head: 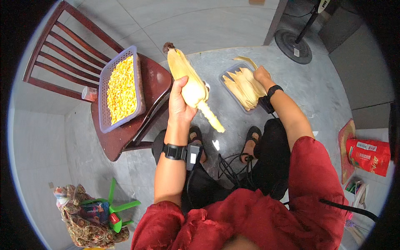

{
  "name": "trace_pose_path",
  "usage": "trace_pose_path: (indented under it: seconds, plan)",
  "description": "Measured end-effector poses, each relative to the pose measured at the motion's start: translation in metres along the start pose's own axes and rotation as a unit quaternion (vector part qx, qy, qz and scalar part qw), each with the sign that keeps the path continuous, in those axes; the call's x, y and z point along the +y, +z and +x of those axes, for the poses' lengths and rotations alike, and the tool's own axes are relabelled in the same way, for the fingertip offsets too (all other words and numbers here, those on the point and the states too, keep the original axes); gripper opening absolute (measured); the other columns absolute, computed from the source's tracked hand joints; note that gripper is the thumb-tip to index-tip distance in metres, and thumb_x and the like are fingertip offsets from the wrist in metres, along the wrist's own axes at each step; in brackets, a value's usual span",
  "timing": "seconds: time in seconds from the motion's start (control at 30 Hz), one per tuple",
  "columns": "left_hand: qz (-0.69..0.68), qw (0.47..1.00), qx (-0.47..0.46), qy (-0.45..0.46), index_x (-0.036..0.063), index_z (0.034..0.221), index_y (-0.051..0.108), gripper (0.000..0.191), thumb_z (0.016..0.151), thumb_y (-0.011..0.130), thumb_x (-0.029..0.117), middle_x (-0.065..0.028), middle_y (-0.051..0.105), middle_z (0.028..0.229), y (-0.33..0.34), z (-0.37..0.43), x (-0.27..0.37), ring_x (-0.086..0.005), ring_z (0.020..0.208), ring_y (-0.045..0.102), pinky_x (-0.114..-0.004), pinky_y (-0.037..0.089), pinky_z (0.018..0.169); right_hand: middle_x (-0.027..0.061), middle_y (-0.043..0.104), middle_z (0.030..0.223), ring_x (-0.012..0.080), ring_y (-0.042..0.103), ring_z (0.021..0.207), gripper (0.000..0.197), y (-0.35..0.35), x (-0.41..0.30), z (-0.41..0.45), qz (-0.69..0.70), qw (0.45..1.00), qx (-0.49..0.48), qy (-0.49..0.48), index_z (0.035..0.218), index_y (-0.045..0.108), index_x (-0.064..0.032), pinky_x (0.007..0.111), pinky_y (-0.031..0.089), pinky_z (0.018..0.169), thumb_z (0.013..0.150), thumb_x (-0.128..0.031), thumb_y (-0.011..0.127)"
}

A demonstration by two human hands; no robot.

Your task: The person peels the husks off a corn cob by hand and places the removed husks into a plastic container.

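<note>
Gripped in my left hand (181,104) is an ear of corn (189,79) in pale husk. A dark tuft of silk (168,47) tops it, and a few yellow kernels peek out near that tip; the pale stalk points toward me. My right hand (262,76) pinches a strip of dry husk (245,59) above a shallow plastic tray (225,69). Several loose corn husks (245,86) lie piled in that tray on the floor. To the left, a purple plastic basket (103,93) holds many yellow corn kernels (122,93).
The basket rests on a dark red wooden chair (156,75), with a small clear cup (89,93) beside it. A fan base (293,47) stands far right. Black cables (232,170) hang between my legs. A red packet (368,154) is at right; a green stool (117,209) and patterned cloth (93,231) are lower left.
</note>
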State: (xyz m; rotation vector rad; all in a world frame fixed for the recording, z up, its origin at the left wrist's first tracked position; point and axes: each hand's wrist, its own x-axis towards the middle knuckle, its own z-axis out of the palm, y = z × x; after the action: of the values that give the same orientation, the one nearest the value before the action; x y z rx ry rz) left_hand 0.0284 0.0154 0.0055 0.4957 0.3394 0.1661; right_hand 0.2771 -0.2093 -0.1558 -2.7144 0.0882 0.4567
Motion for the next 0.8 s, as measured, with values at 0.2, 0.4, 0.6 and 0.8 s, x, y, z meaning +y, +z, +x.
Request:
trace_pose_path:
  seconds: [0.2, 0.4, 0.6, 0.8]
  plan:
    - [0.054, 0.998, 0.008, -0.009, -0.0037, 0.108, 0.053, 0.047, 0.076, 0.065, 0.029, -0.0213, 0.062, 0.090, -0.006, -0.003, 0.005, -0.0323, 0.079, 0.063, -0.044, 0.054, 0.075, 0.0228, 0.051, 0.127, 0.0375, 0.046, 0.120, 0.043, 0.058, 0.023, 0.036, -0.015, 0.997, -0.035, 0.064, 0.132, 0.043, -0.0079, 0.046, 0.036, 0.101, 0.095, -0.024, 0.029]
    - [0.061, 0.997, 0.039, -0.023, -0.0063, 0.108, 0.053, 0.051, 0.073, 0.066, 0.029, -0.0191, 0.061, 0.095, 0.001, 0.002, 0.005, -0.0304, 0.086, 0.061, -0.044, 0.051, 0.081, 0.0233, 0.031, 0.142, 0.0399, 0.032, 0.130, 0.055, 0.101, 0.039, 0.040, -0.132, 0.989, -0.057, 0.026, 0.143, 0.028, -0.0135, 0.048, 0.030, 0.104, 0.093, -0.034, 0.039]
    - [0.066, 0.996, 0.040, -0.032, -0.0064, 0.108, 0.052, 0.054, 0.072, 0.067, 0.031, -0.0163, 0.057, 0.096, 0.008, 0.005, 0.001, -0.0290, 0.088, 0.057, -0.041, 0.049, 0.083, 0.0223, 0.018, 0.148, 0.0415, 0.024, 0.133, 0.080, 0.115, 0.036, 0.031, -0.176, 0.978, -0.016, -0.111, 0.147, 0.019, -0.0182, 0.055, 0.022, 0.105, 0.083, -0.048, 0.057]
    - [0.058, 0.997, 0.028, -0.036, -0.0062, 0.107, 0.052, 0.053, 0.073, 0.066, 0.031, -0.0165, 0.058, 0.095, 0.008, 0.007, 0.001, -0.0287, 0.088, 0.057, -0.041, 0.048, 0.084, 0.0217, 0.014, 0.149, 0.0418, 0.024, 0.133, 0.081, 0.141, 0.050, 0.026, -0.196, 0.975, -0.092, -0.054, 0.147, 0.015, -0.0182, 0.056, 0.025, 0.104, 0.085, -0.057, 0.050]
